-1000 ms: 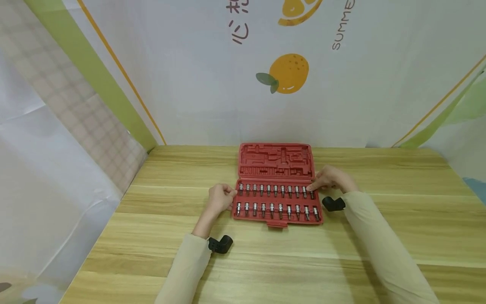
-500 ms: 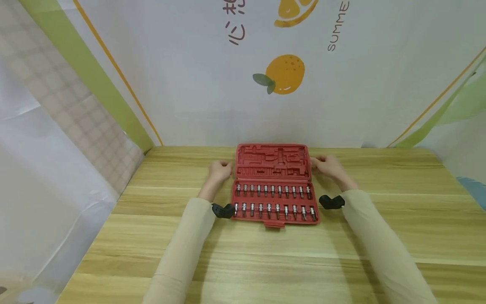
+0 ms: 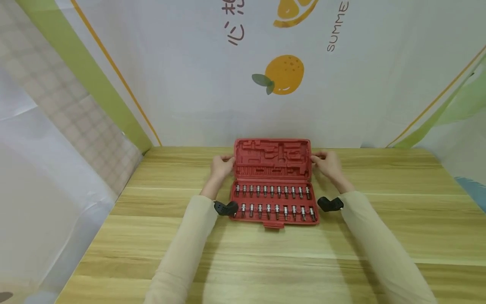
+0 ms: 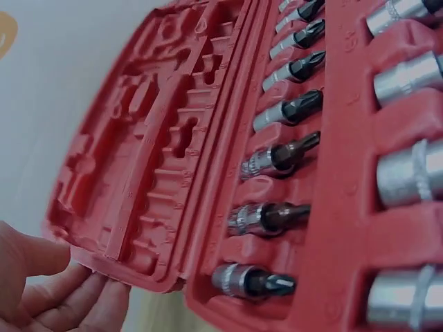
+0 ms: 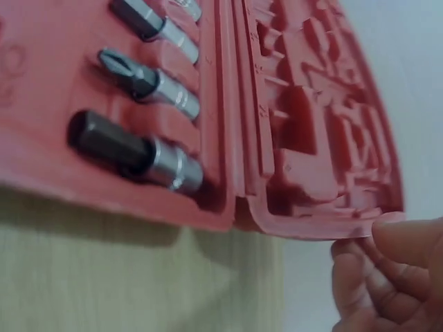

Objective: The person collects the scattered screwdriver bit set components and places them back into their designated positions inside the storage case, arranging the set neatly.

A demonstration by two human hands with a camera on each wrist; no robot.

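Note:
A red plastic socket case (image 3: pixel 273 202) lies opened on the table, holding two rows of silver bit sockets (image 3: pixel 279 192) with dark tips. Its lid (image 3: pixel 271 159), moulded with hollow recesses, tilts up off the tabletop at the back. At the lid's left side, my left hand (image 3: pixel 222 166) pinches the edge, thumb over the rim and fingers behind, as the left wrist view confirms. My right hand (image 3: pixel 328 164) grips the opposite edge; in the right wrist view its thumb (image 5: pixel 405 241) presses the lid's corner with the fingers curled beneath.
The wood-grain table (image 3: pixel 265 261) runs back to a white curtain (image 3: pixel 205 93) printed with oranges. A black wrist camera (image 3: pixel 226 208) on the left arm overlaps the case's near left corner; another wrist camera (image 3: pixel 330 204) sits right of the case.
Both hands have moved from the tray's sides back to the lid's edges and taken hold there. The lid, lying flat before, now stands slightly raised.

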